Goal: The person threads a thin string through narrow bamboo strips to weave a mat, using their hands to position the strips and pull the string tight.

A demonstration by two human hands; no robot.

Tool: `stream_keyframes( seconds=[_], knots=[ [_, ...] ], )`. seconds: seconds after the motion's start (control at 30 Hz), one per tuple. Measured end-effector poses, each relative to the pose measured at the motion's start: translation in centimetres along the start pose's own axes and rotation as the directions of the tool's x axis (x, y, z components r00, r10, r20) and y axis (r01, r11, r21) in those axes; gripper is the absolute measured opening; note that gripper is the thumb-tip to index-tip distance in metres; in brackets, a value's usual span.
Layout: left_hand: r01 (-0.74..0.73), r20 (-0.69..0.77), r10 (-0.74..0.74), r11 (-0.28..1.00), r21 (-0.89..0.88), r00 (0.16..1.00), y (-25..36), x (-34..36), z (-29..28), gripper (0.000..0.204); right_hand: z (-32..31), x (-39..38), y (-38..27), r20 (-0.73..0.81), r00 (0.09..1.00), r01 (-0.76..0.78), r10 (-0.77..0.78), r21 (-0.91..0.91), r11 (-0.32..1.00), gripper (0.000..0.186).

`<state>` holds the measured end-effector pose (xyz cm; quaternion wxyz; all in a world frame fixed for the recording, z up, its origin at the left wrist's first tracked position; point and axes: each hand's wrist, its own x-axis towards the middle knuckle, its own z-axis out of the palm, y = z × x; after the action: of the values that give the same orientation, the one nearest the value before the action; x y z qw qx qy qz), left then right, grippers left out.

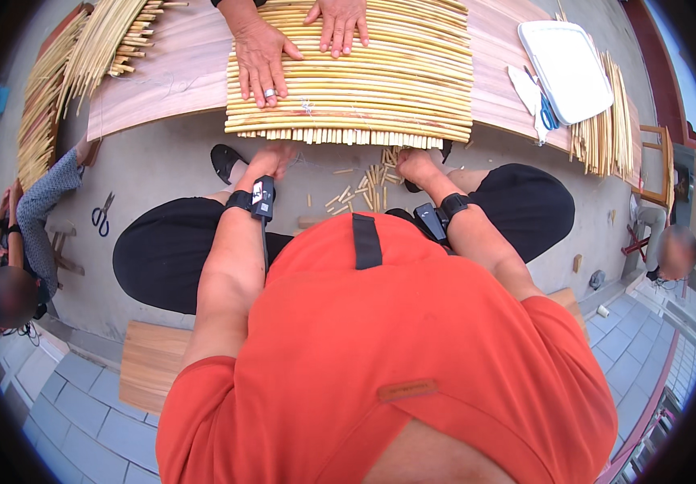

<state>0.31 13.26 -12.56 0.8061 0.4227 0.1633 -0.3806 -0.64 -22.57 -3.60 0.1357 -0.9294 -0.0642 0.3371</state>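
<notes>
A mat of yellow reed stalks (348, 89), laid side by side, covers the middle of the wooden table, its row of cut ends facing me. My left hand (274, 160) is just below the left part of that near edge, its fingers blurred and partly hidden. At the right part of the same edge is my right hand (418, 165), its fingers mostly out of sight. I cannot make out whether either hand grips anything. Another person's two hands (262, 63) rest flat on the mat from the far side.
Short cut stalk pieces (374, 187) lie scattered on the floor between my feet. Blue-handled scissors (548, 113) and a white tray (566, 71) sit on the table's right. Other scissors (102, 216) lie on the floor at left. Reed bundles (106, 44) and people flank both sides.
</notes>
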Motion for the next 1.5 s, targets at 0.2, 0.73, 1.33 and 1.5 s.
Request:
stream_keyframes(
  seconds=[0.2, 0.73, 1.33, 1.5],
  knots=[
    [0.456, -0.489, 0.369, 0.179, 0.872, 0.790, -0.1, -0.3, 3.0, 0.032, 2.5, 1.2, 1.8, -0.347, 0.925, 0.169, -0.157, 0.004, 0.986, 0.011],
    [0.109, -0.120, 0.140, 0.085, 0.990, 0.983, -5.4, 1.0, -12.2, 0.026, -0.4, -0.3, -3.3, 0.393, 0.919, -0.141, -0.030, 0.399, 0.906, 0.009],
    [-0.113, -0.023, 0.111, 0.988, -0.102, 0.994, 5.3, -4.6, 8.6, 0.005, -9.2, -3.0, -12.5, -0.409, 0.715, 0.693, -0.567, 0.299, 0.656, 0.014],
    [-0.068, 0.000, 0.068, 0.997, -0.042, 0.998, 5.4, -5.3, 8.3, 0.014, -9.8, -0.4, -15.5, -0.094, 0.897, 0.411, -0.433, 0.541, 0.734, 0.013]
  ],
)
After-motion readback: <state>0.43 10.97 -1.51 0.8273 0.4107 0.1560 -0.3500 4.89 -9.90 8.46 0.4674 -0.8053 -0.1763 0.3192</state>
